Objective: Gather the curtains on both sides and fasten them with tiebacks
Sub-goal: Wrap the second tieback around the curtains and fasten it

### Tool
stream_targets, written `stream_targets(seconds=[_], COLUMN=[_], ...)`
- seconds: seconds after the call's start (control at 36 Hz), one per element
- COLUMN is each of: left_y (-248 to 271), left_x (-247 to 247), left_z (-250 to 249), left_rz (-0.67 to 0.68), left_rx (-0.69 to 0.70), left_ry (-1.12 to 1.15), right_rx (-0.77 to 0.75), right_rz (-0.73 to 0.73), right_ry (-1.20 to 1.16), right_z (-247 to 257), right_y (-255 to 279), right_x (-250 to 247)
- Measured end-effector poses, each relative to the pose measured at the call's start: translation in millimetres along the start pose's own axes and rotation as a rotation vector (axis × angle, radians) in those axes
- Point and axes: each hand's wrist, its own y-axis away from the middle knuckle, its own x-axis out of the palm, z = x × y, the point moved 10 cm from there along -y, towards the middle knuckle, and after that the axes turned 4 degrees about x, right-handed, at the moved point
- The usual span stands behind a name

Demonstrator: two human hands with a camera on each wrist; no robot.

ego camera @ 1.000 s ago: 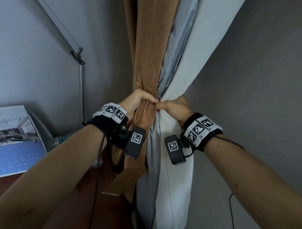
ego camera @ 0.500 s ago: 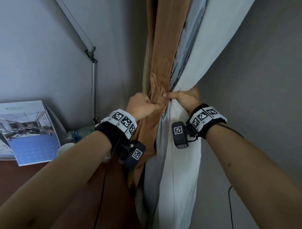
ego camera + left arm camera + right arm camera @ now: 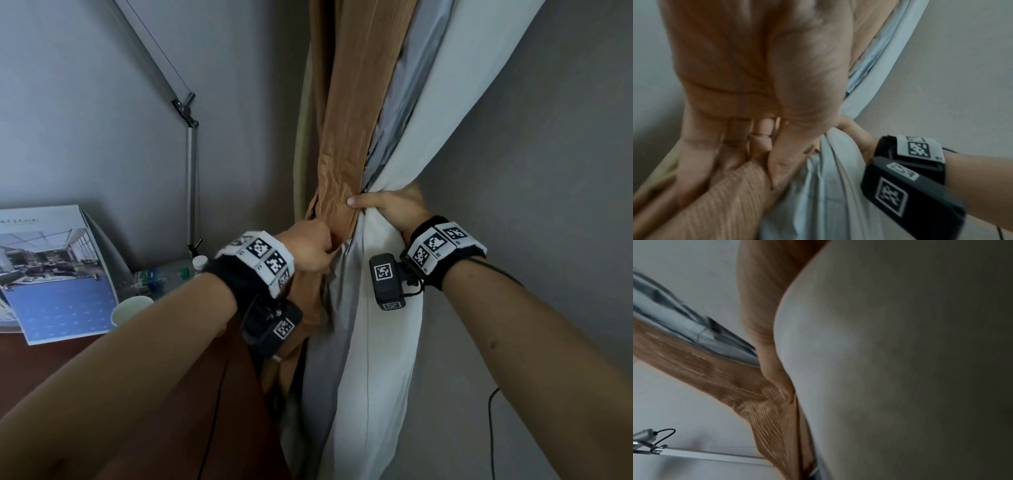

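Note:
The gathered curtain hangs in the room corner: an orange-brown ribbed layer (image 3: 346, 137), a grey lining (image 3: 394, 113) and a white layer (image 3: 376, 342). My right hand (image 3: 387, 205) is wrapped round the bundle from the right, its thumb pressed on the brown fabric (image 3: 756, 402). Just below and to the left, my left hand (image 3: 308, 243) grips a fold of the brown layer (image 3: 725, 194) in curled fingers. In the left wrist view my right hand (image 3: 855, 133) holds the white fabric (image 3: 828, 178). I cannot tell whether the brown strip hanging under my left hand is a tieback.
A metal desk lamp arm (image 3: 190, 164) stands against the grey wall at left. On the dark brown desk (image 3: 205, 411) lie a brochure (image 3: 58, 274), a paper cup (image 3: 132, 310) and plastic bottles (image 3: 164, 275). A black cable (image 3: 491, 428) hangs by the right wall.
My left hand has slid down the brown fabric, from level with the right thumb to below it. The right thumb now lies across the brown layer.

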Motion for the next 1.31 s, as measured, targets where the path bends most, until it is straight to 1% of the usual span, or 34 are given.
stream_targets(seconds=[0.11,0.22,0.31,0.42,0.53,0.61,0.69,0.83,0.89,0.97,1.03,1.08,1.14,1.22,1.25,1.31], left_y=[3,9,14,18,15,15,16,18,17,15,15,16,16,17,18,14], left_x=[-17,-37,-61,-87,-94,-99,-109,-126,-128,-126,-118,-106,-86,-40,-25,-5], left_z=[7,12,14,24,30,31,30,31,33,26,25,24,15,-1,-6,-8], left_rz=[0.040,0.055,-0.021,-0.136,-0.175,-0.214,-0.300,-0.447,-0.460,-0.390,-0.306,-0.240,-0.162,0.044,0.108,0.186], left_rx=[0.062,0.107,0.139,0.135,0.114,0.082,0.061,0.079,0.085,0.125,0.102,0.074,0.101,0.172,0.179,0.150], left_ry=[0.034,-0.015,-0.027,-0.056,-0.054,0.041,0.172,0.422,0.422,0.278,0.180,0.020,-0.102,-0.060,-0.003,0.182], right_rx=[-0.031,-0.050,-0.058,-0.071,-0.059,-0.026,0.020,0.006,0.008,0.016,0.010,0.001,-0.002,0.011,0.012,0.012], right_rz=[0.026,0.021,0.018,0.036,0.034,0.047,0.019,-0.005,-0.006,-0.015,-0.016,-0.016,-0.021,-0.017,-0.018,-0.020], right_ry=[0.022,0.031,0.033,0.033,0.029,0.037,0.037,0.038,0.040,0.028,0.016,0.024,0.027,0.022,0.022,0.030], right_z=[5,7,9,10,9,5,3,7,7,5,6,7,7,6,6,7], right_y=[5,3,2,1,0,0,1,3,3,2,3,3,4,4,5,6], right_x=[-3,-4,-5,-3,-4,-3,-5,-5,-5,-5,-4,-3,-2,-1,0,0])
